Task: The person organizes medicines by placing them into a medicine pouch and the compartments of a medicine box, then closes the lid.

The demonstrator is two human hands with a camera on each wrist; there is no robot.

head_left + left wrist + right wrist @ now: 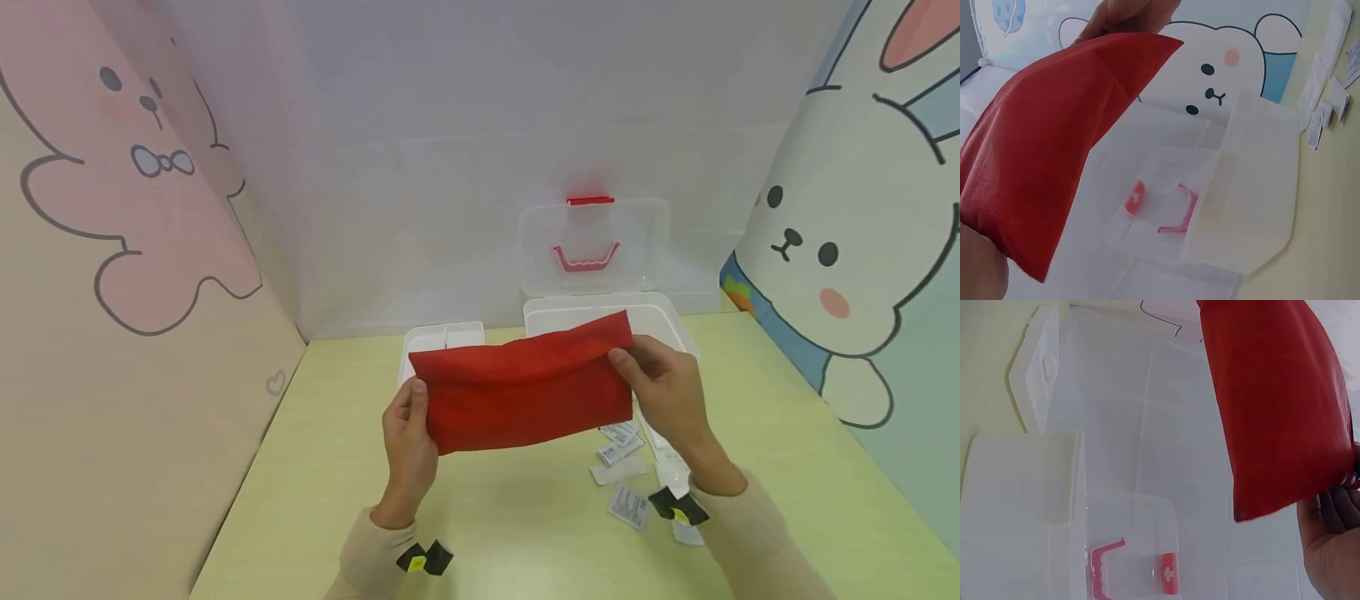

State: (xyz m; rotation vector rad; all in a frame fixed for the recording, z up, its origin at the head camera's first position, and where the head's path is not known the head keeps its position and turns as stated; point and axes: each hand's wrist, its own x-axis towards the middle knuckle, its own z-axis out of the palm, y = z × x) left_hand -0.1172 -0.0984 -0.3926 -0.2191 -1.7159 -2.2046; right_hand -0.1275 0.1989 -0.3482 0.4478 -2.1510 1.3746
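Stretched between my two hands is a flat red fabric pouch (525, 400), held up above the table and tilted a little higher at its right end. My left hand (408, 446) pinches its left edge, thumb on the near face. At the upper right side, my right hand (671, 392) grips it between thumb and fingers. The left wrist view shows the pouch (1041, 131) bowed; in the right wrist view its corner (1272, 456) hangs beside the curled right fingers. Behind the pouch stands a white box (652, 308), partly hidden, with its clear lid (540, 242) raised.
The lid carries a pink handle (587, 265) and a red latch (590, 200). A white divided tray (427, 337) lies at the back left. Several small packets (628, 506) and long white wrapped items (671, 475) are on the table near my right forearm. Walls enclose the table.
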